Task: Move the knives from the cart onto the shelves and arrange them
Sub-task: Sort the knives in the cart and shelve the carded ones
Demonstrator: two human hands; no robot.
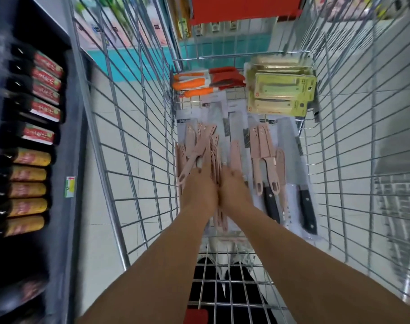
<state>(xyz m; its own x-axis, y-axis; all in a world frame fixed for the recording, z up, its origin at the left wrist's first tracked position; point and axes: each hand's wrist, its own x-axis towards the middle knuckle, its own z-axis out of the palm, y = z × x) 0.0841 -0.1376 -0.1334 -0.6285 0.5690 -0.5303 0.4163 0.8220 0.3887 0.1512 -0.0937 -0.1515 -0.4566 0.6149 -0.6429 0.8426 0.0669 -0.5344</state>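
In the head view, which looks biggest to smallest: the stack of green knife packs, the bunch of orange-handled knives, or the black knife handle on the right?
1. Green knife packs.
2. Orange-handled knives, not much smaller; both lie at the cart's far end.
3. Black knife handle, smallest, though nearer the camera.

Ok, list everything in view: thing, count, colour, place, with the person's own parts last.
cart: one, silver wire, centre.
pink knives: a loose pile and a smaller group, too many to count, cart floor left and middle-right.
black-handled knives: at least two, on white cards, cart floor right.
orange-handled knives: several, far left of the cart.
green packs: a stack, far right of the cart.
bottles: a row, dark, red and yellow labels, shelf at left.
left hand: in the pink pile.
right hand: beside it, on the pile.
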